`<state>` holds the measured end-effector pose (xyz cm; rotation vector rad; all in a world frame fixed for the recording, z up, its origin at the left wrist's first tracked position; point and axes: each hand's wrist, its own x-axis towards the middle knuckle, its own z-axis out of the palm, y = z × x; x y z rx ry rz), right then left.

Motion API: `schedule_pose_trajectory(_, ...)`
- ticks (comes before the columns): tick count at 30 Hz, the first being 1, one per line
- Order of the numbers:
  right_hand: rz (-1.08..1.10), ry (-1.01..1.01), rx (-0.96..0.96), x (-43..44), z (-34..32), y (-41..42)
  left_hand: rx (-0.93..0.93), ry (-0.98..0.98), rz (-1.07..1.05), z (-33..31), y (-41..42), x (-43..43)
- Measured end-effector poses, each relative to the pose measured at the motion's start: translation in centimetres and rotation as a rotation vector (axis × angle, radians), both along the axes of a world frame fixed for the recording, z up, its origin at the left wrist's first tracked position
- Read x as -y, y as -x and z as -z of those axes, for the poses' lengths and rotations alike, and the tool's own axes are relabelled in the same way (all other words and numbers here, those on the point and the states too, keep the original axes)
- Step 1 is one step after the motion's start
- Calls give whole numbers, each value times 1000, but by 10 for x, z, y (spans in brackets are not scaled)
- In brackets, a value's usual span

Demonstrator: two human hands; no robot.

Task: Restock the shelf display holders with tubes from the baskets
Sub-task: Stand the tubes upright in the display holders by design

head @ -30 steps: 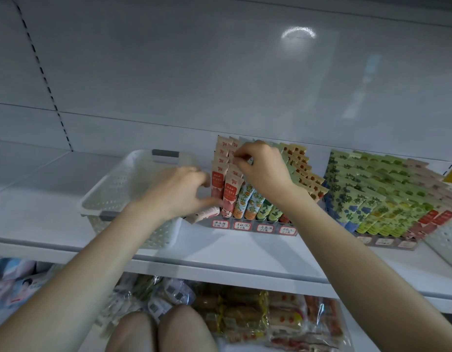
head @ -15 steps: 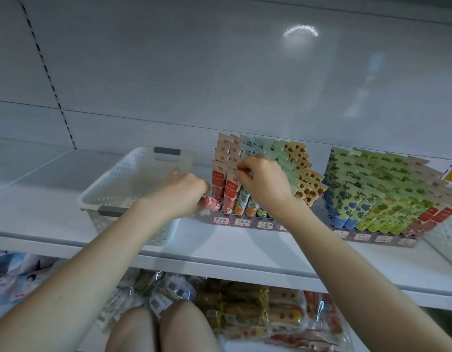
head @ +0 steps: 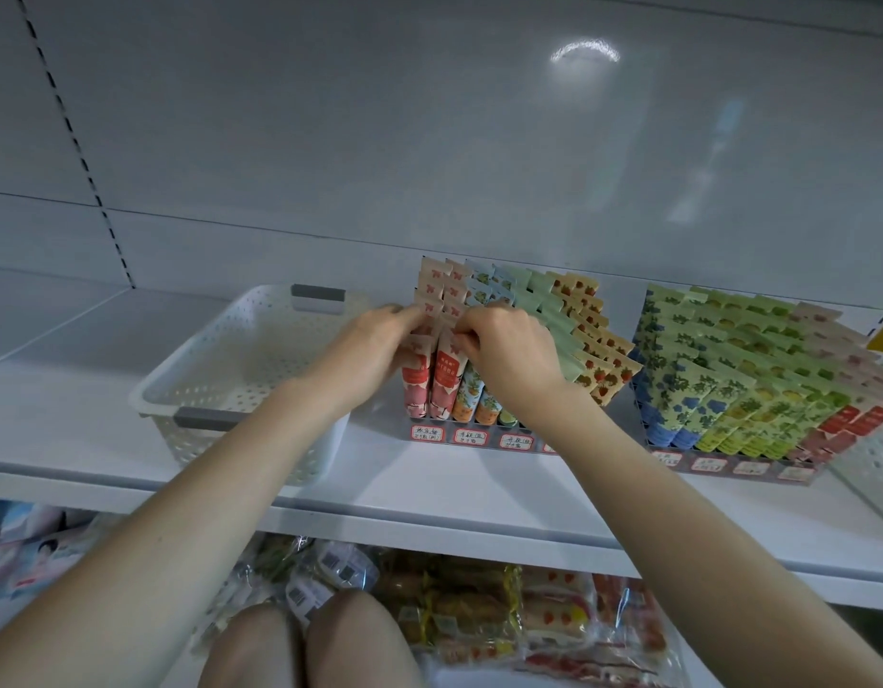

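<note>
Now the right hand [head: 509, 355] pinches the crimped top of an upright red-and-pink printed tube [head: 447, 384] directly below it, in the left front slots of the clear plastic display holder [head: 472, 436], while the left hand [head: 365, 350] touches the neighbouring column [head: 415, 389], grip unclear.

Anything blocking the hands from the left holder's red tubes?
Nothing visible. Both hands are on the red tubes at the left end of the holder: right hand pinches a tube top, left hand touches the row's outer side. The basket sits to their left.
</note>
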<state>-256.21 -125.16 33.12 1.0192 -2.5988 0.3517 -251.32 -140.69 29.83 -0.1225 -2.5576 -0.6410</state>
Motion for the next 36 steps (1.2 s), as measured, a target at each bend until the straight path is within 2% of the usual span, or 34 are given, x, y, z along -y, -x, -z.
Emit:
schedule_pose_trajectory(2, 12, -20, -10, 2, 1, 1, -20, 109, -9, 4, 4, 3)
schedule_pose_trajectory(7, 34, -38, -33, 6, 2, 3, -32, 161, 10, 2, 6, 9)
schedule_pose_trajectory(15, 54, -37, -31, 8, 5, 8, -133, -25, -33, 7, 6, 5)
schedule_pose_trajectory(21, 45, -30, -45, 7, 6, 8, -97, 110, 43, 8, 8, 2)
schedule_pose_trajectory(28, 1, -23, -2, 3, -1, 6, -112, -25, -16, 4, 8, 3)
schedule_pose_trajectory(36, -9, -5, 38, 1, -5, 3, -93, -52, -47, -1, 7, 7)
